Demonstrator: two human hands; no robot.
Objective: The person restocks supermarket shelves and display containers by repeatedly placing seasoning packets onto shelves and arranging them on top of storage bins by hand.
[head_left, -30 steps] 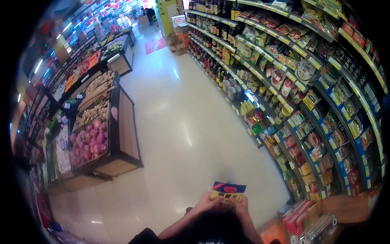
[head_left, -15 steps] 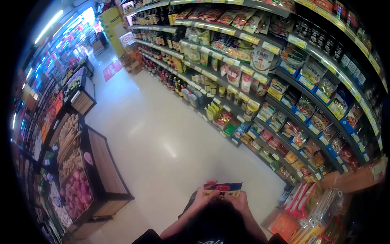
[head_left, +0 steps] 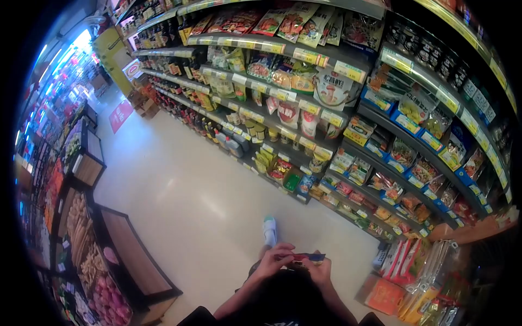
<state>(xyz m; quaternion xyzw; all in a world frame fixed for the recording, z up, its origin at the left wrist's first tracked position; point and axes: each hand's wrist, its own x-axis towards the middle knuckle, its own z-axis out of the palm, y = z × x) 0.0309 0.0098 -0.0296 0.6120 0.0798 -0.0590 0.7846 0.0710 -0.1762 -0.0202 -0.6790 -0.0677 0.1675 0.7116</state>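
Note:
A small flat packet [head_left: 316, 256], blue with some red on it, is held in front of my body at the bottom centre. It is tipped so that mostly its upper edge shows, and its print cannot be read. My left hand [head_left: 275, 261] grips the left end with bent fingers, partly covering it. At the other end, my right hand [head_left: 318, 268] is closed around the packet's lower edge with the thumb on the near side.
Shelves [head_left: 304, 103] of bagged and bottled goods line the right side. A wood-panelled produce stand [head_left: 128, 255] with red onions [head_left: 109, 301] is on the left. Packaged goods [head_left: 386, 296] fill the lower right corner. My shoe [head_left: 269, 231] is on the pale floor [head_left: 185, 195].
The packet has tipped from showing its printed face to nearly edge-on. My left fingers have moved over its left end. The view has shifted toward the shelves, and a shoe has come into sight.

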